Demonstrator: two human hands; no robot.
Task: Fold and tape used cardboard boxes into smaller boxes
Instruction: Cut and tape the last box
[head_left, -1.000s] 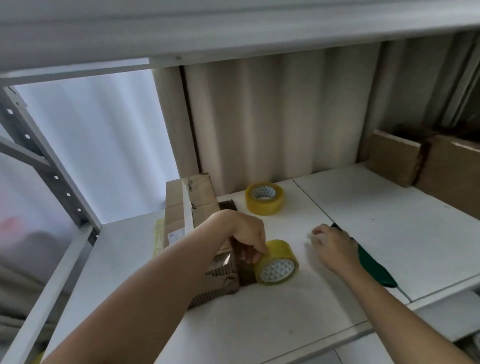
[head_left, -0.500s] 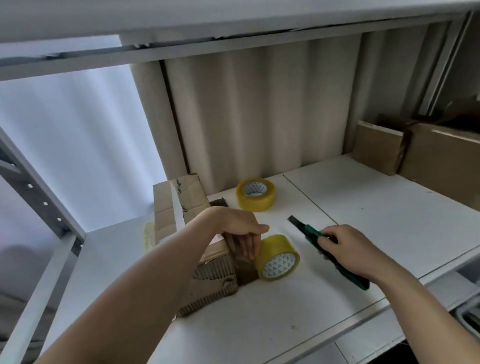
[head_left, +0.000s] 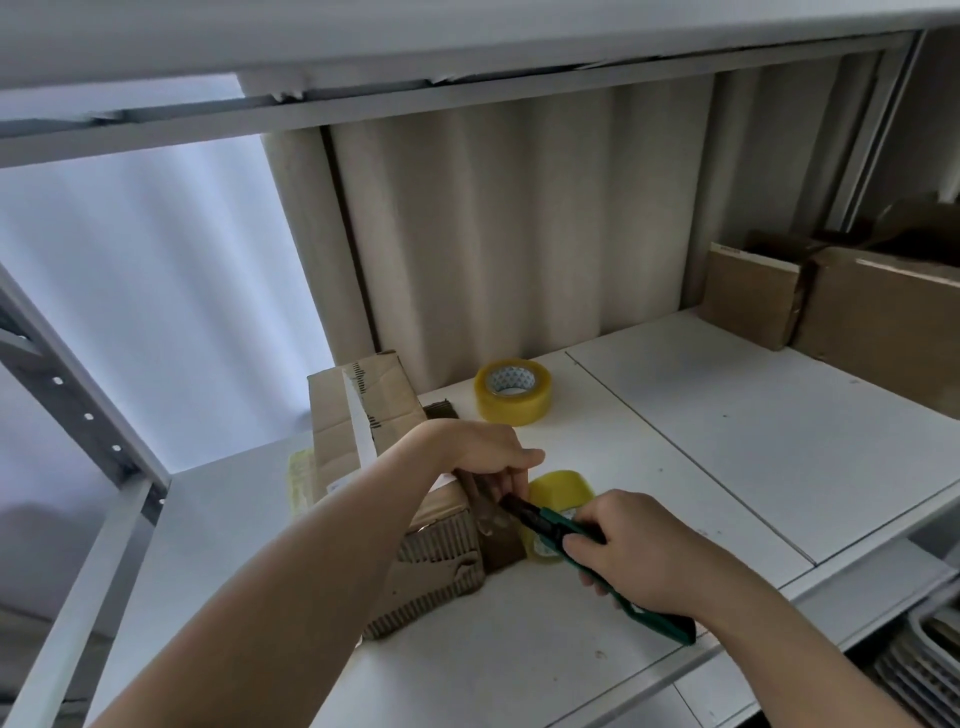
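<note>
A small cardboard box (head_left: 363, 410) lies on the white shelf (head_left: 701, 441), with a torn corrugated flap (head_left: 436, 571) at its near end. My left hand (head_left: 488, 457) presses down on the box's near end, fingers over the tape strip pulled from a yellow tape roll (head_left: 558, 488) standing beside it. My right hand (head_left: 628, 551) grips a green utility knife (head_left: 550, 522), its dark tip at the strip between box and roll. A second yellow tape roll (head_left: 513, 391) lies flat farther back.
Larger brown cardboard boxes (head_left: 852, 306) stand at the back right of the shelf. A corrugated wall rises behind. A grey metal upright (head_left: 78, 410) frames the left side. A white basket (head_left: 930, 660) sits below at the right.
My right hand picked up the green knife from the shelf and brought it leftward to the tape beside the roll. My left hand stayed on the box.
</note>
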